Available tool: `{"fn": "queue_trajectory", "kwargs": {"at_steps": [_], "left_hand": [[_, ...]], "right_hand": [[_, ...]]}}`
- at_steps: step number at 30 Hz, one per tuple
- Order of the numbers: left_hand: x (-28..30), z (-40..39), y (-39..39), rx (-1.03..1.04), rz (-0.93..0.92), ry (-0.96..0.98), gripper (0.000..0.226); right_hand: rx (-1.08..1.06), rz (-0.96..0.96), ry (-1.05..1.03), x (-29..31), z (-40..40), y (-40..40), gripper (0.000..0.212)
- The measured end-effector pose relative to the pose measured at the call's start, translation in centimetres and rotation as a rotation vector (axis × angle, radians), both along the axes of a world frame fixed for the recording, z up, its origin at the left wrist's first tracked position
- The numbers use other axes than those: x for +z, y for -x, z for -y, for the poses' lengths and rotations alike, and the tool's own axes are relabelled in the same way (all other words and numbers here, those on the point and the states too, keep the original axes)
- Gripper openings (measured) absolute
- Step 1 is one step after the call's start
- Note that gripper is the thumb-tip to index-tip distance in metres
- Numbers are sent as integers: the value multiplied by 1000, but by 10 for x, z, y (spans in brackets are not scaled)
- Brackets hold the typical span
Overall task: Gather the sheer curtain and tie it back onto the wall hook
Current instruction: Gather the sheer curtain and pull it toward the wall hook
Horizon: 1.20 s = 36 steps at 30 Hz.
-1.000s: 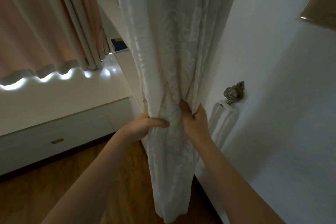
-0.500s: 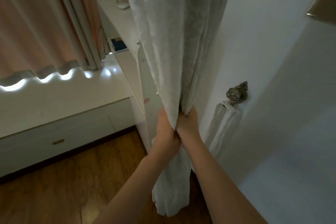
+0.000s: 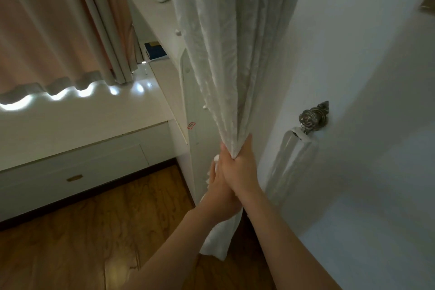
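The white sheer curtain (image 3: 226,54) hangs in the middle, pinched into a narrow bundle at waist height. My right hand (image 3: 240,167) is closed around that bundle from the right. My left hand (image 3: 217,193) grips the curtain just below and partly behind the right hand. The curtain's tail (image 3: 220,240) hangs loose under both hands. A metal rosette wall hook (image 3: 313,117) sticks out of the white wall to the right of my hands. A white fabric tieback (image 3: 290,162) dangles from the hook, apart from the curtain.
A white wall (image 3: 364,54) fills the right side. A white desk and cabinet edge (image 3: 188,92) stands just left of the curtain. Pink drapes (image 3: 54,19) hang at the left above a white drawer unit (image 3: 77,162). Wooden floor (image 3: 89,238) lies below.
The spread curtain has been squeezed into a tight bundle. My left hand moved right and down to join the right hand on it, and the bundle sits closer to the wall.
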<state>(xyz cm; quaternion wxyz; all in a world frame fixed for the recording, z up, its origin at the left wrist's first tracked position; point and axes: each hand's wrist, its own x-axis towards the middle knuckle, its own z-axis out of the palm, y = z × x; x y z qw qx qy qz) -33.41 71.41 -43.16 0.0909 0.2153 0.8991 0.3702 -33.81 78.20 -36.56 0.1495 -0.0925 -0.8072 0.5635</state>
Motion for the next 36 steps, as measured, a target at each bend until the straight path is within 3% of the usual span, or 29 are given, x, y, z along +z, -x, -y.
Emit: {"fn": "queue_trajectory", "kwargs": {"at_steps": [2, 3, 5, 7, 9, 13, 15, 18, 21, 25, 30, 32, 34, 36], "left_hand": [[0, 14, -7, -69, -80, -173, 72], [3, 21, -13, -31, -19, -309, 71], [4, 35, -16, 229, 85, -590, 56], [3, 42, -12, 417, 142, -743, 36], [5, 48, 4, 415, 155, -709, 33], [12, 46, 37, 108, 304, -561, 65], [16, 40, 42, 101, 319, -574, 49], [14, 33, 45, 361, 183, -556, 14], [9, 28, 36, 495, -5, -545, 15], [8, 2, 6, 344, -332, -388, 30], [-11, -15, 2, 209, -527, -336, 25], [-20, -14, 3, 176, -604, -306, 22], [-25, -19, 0, 189, -464, -355, 14], [-27, -23, 2, 210, -252, -532, 32]], "right_hand": [[8, -22, 50, 0, -13, 4, 35], [33, -9, 60, 5, -17, 4, 35], [52, 14, 91, 4, -26, 9, 37], [47, 25, 140, -1, -34, 12, 40], [27, 25, 216, -7, -41, 14, 36], [85, 13, 291, -7, -49, 15, 19], [106, -6, 288, -5, -51, 16, 21], [132, -15, 291, -8, -56, 20, 23], [67, -62, 235, -13, -54, 22, 22], [-6, -169, 138, -20, -41, 24, 24], [202, -68, 333, -23, -30, 13, 24], [289, -22, 419, -27, -33, 4, 34], [312, 3, 369, -34, -35, -4, 63], [248, 21, 275, -40, -34, -7, 74]]}}
